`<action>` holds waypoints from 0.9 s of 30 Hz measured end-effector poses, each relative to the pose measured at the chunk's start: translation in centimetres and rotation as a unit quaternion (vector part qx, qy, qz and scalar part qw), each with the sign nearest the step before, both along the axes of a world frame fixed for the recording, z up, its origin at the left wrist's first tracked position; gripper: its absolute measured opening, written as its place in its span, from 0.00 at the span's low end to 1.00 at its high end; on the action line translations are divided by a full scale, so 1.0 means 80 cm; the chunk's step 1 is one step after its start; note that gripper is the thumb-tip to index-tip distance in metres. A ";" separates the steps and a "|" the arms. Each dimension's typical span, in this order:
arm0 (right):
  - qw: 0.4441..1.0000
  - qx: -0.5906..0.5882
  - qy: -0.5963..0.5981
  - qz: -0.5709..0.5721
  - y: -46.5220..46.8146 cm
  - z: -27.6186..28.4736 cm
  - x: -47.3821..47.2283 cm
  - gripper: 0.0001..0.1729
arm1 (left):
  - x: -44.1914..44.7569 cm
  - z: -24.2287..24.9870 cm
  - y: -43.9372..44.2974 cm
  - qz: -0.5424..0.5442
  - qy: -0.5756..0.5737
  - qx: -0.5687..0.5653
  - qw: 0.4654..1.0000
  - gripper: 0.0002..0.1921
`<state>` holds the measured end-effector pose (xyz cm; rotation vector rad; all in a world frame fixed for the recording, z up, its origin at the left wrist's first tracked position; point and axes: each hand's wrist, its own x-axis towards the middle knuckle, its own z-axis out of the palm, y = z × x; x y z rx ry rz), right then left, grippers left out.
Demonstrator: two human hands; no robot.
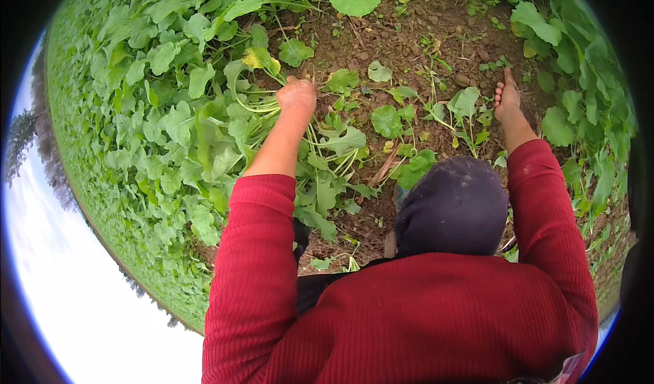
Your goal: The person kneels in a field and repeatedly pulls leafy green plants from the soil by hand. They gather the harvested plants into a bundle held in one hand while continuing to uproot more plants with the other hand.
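My left hand [297, 96] is closed around the stems of a bunch of leafy green plants [255, 102]. Their pale stalks run out to the left of the fist, and one leaf [257, 57] above it is partly yellow. More stalks and lobed leaves [341, 141] lie below that wrist. On the right, my right hand [507, 97] is low over the soil, one finger stretched forward and the other fingertips curled. That finger reaches a small low weed [495, 65]; whether anything is inside the curled fingers is hidden.
Brown crumbly soil [429, 11] with small seedlings and dry stalks lies between the hands. Dense leafy crop [127, 103] covers the left, and another leafy row [598, 108] borders the right. A dark-covered knee [452, 208] is in front of the red sweater [424, 312].
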<state>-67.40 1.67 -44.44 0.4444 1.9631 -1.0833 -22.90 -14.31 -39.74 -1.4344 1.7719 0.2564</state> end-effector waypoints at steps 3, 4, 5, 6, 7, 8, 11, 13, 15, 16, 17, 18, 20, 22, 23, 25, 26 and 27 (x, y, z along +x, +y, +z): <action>1.000 -0.001 -0.001 0.002 0.000 -0.001 -0.002 0.21 | -0.014 -0.002 0.002 0.011 -0.032 0.000 0.999 0.16; 1.000 0.007 -0.005 -0.002 0.000 -0.002 -0.002 0.21 | -0.020 -0.004 0.000 0.004 -0.038 -0.007 0.999 0.16; 1.000 0.019 -0.013 -0.003 0.000 -0.002 -0.002 0.21 | -0.023 -0.006 -0.002 -0.003 -0.038 0.013 0.999 0.16; 1.000 0.015 -0.009 -0.003 0.000 -0.002 -0.002 0.21 | -0.024 -0.007 -0.003 -0.013 -0.035 0.026 0.999 0.16; 1.000 0.011 -0.003 -0.002 0.001 -0.002 -0.001 0.21 | -0.023 -0.008 -0.005 -0.025 -0.033 0.040 0.998 0.16; 1.000 0.007 0.002 0.000 0.001 -0.002 0.000 0.20 | -0.020 -0.009 -0.006 -0.027 -0.025 0.035 0.999 0.16; 1.000 -0.003 0.003 0.004 0.001 -0.002 0.001 0.20 | -0.009 -0.009 -0.006 -0.043 -0.004 0.019 0.999 0.16; 1.000 0.000 -0.002 0.004 0.001 -0.003 -0.001 0.21 | -0.007 -0.007 0.000 -0.057 0.011 0.009 0.998 0.14; 1.000 0.013 -0.011 0.003 0.002 -0.007 -0.003 0.22 | -0.009 -0.001 0.006 -0.060 0.016 0.004 0.998 0.14; 1.000 0.008 -0.009 0.002 0.003 -0.009 -0.004 0.22 | -0.009 0.007 0.008 -0.060 0.017 0.009 0.998 0.13; 1.000 0.003 -0.007 0.002 0.004 -0.011 -0.006 0.21 | -0.008 0.018 0.009 -0.055 0.032 -0.006 0.998 0.13; 1.000 -0.001 -0.008 0.008 0.005 -0.014 -0.007 0.21 | -0.005 0.033 0.009 -0.049 0.043 -0.016 0.998 0.13; 1.000 0.001 -0.004 0.002 0.009 -0.021 -0.011 0.22 | 0.011 0.077 0.005 -0.023 0.098 -0.053 0.994 0.15; 1.000 -0.005 -0.018 0.016 0.013 -0.028 -0.017 0.23 | 0.045 0.139 0.001 0.022 0.211 -0.156 0.965 0.17; 1.000 -0.009 -0.013 0.015 0.015 -0.032 -0.018 0.24 | 0.069 0.177 -0.006 0.049 0.282 -0.214 0.934 0.17; 0.999 -0.030 -0.006 0.028 0.015 -0.035 -0.017 0.25 | 0.116 0.257 -0.001 0.190 0.494 -0.252 0.810 0.19; 0.999 -0.025 -0.002 0.025 0.008 -0.032 -0.012 0.26 | 0.140 0.298 0.007 0.233 0.577 -0.239 0.745 0.17; 0.999 -0.023 0.000 0.028 0.002 -0.023 -0.004 0.26 | 0.162 0.337 0.016 0.259 0.582 -0.273 0.720 0.15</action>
